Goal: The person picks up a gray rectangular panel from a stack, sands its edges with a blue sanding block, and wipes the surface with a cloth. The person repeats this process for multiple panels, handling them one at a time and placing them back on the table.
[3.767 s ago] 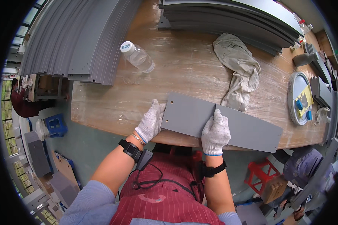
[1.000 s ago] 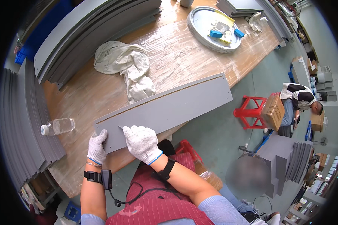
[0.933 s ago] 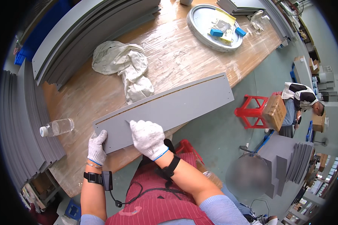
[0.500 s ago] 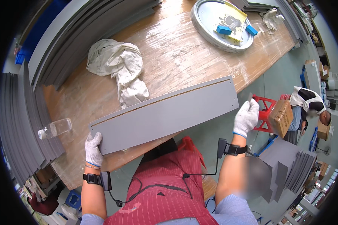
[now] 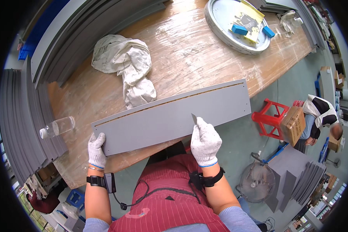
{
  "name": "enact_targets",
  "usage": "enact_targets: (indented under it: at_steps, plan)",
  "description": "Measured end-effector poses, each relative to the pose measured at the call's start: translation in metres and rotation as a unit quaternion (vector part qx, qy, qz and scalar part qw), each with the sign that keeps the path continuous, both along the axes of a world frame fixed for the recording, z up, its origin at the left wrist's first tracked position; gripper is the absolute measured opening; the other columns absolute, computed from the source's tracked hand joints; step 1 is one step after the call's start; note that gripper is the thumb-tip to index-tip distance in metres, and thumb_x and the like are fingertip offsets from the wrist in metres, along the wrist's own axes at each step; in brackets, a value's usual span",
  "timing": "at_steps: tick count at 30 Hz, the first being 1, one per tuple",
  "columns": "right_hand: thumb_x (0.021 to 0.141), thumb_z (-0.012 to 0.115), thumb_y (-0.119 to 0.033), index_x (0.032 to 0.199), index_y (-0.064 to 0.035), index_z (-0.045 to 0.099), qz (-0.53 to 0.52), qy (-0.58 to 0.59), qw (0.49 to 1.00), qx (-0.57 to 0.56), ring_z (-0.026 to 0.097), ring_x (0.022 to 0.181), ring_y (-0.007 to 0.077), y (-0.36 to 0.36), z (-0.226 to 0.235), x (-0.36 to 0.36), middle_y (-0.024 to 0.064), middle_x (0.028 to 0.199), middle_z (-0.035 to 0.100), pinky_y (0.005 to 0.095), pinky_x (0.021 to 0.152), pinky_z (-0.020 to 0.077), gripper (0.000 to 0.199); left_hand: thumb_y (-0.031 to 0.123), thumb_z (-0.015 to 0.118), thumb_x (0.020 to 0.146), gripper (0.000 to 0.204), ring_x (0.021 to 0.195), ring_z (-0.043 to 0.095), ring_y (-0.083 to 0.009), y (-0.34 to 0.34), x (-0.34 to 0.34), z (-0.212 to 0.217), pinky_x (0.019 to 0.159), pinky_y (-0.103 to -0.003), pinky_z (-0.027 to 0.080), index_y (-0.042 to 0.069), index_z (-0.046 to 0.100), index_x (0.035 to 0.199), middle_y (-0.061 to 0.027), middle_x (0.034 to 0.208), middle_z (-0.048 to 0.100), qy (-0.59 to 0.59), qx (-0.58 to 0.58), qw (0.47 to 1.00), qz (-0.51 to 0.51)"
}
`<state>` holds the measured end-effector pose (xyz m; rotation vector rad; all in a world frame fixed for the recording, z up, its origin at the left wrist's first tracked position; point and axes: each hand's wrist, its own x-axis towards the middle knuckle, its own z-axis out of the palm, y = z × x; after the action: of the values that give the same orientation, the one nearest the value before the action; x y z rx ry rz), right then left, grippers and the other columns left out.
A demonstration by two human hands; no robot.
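A long grey panel point(image 5: 150, 125) with a brown groove near its far edge lies slantwise over the near edge of the wooden table point(image 5: 181, 54). My left hand point(image 5: 96, 150), in a white glove, holds the panel's left end, with the thumb on its top face. My right hand point(image 5: 205, 143), also gloved, is closed on a small pointed metal blade point(image 5: 194, 117). That blade's tip shows above the panel's right half; whether it touches the surface I cannot tell. Just beyond the panel lies a crumpled whitish cloth point(image 5: 133, 69).
A round pale lid point(image 5: 219, 36) carries a yellow smeared sheet point(image 5: 255, 25) and two blue blocks. Grey panels point(image 5: 17, 127) are stacked at left, beside a clear bottle point(image 5: 63, 125). Right of the table are a red stool point(image 5: 272, 118), a carton point(image 5: 292, 123), a fan point(image 5: 258, 181) and a crouching person.
My right hand has moved left with the blade, from beyond the panel's right end to over its near edge. My left hand stays at the panel's left end.
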<state>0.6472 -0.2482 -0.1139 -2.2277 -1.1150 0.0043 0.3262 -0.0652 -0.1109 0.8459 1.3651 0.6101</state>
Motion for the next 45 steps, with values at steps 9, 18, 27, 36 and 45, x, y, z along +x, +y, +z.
enact_targets:
  at_steps: [9, 18, 27, 36, 45]
  plan:
    - [0.086, 0.067, -0.011, 0.108, -0.008, 0.072, -0.081, -0.026, 0.996, 0.014, 0.064, 0.064, 0.0294, 0.025, -0.004, 0.008, 0.0099, 0.076, 0.064, 0.0394, 0.057, 0.0521, 0.023, 0.015, 0.067, 0.094, 0.037, 0.1, 0.065, -0.0174, -0.001, 0.0, 0.0, 0.092, -0.032, 0.051, -0.001, 0.061, 0.126, -0.0074, 0.112, 0.069, 0.007, 0.009, 1.0, -0.002]
    - [0.083, 0.061, -0.014, 0.113, -0.0093, 0.067, 0.197, -0.052, 0.979, -0.019, 0.061, 0.061, 0.0233, 0.082, -0.001, -0.002, 0.0044, 0.073, 0.058, 0.0368, 0.054, 0.0495, 0.031, 0.017, 0.065, 0.096, 0.035, 0.098, 0.065, -0.0172, 0.002, -0.009, -0.01, 0.092, -0.032, 0.052, -0.002, 0.061, 0.125, -0.0072, 0.112, 0.069, 0.018, 0.014, 1.0, -0.002]
    - [0.094, 0.06, -0.02, 0.108, -0.0115, 0.07, -0.353, -0.131, 0.926, -0.031, 0.07, 0.086, 0.0328, -0.049, -0.001, 0.213, 0.0128, 0.098, 0.073, 0.0443, 0.074, 0.0568, 0.019, 0.023, 0.064, 0.097, 0.037, 0.101, 0.064, -0.0173, 0.002, -0.005, -0.008, 0.093, -0.034, 0.05, 0.0, 0.061, 0.125, -0.0058, 0.114, 0.068, 0.021, 0.033, 0.998, -0.039]
    - [0.09, 0.062, -0.019, 0.105, -0.0118, 0.07, -0.153, -0.235, 0.96, -0.019, 0.069, 0.077, 0.0283, -0.01, -0.036, 0.129, 0.0096, 0.086, 0.07, 0.0408, 0.067, 0.0563, 0.019, 0.02, 0.066, 0.095, 0.036, 0.098, 0.065, -0.0175, -0.003, -0.007, -0.007, 0.09, -0.032, 0.052, -0.002, 0.061, 0.124, -0.0075, 0.111, 0.069, -0.014, 0.019, 1.0, -0.003]
    - [0.093, 0.063, -0.019, 0.114, -0.0078, 0.068, -0.194, -0.146, 0.964, -0.113, 0.069, 0.098, 0.0314, 0.014, -0.029, 0.093, 0.0119, 0.11, 0.071, 0.0416, 0.085, 0.0557, 0.024, 0.062, 0.046, 0.1, 0.08, 0.127, 0.053, -0.0254, 0.007, -0.029, -0.022, 0.111, -0.038, 0.04, -0.007, 0.046, 0.141, -0.017, 0.138, 0.056, -0.243, -0.067, 0.966, 0.056]
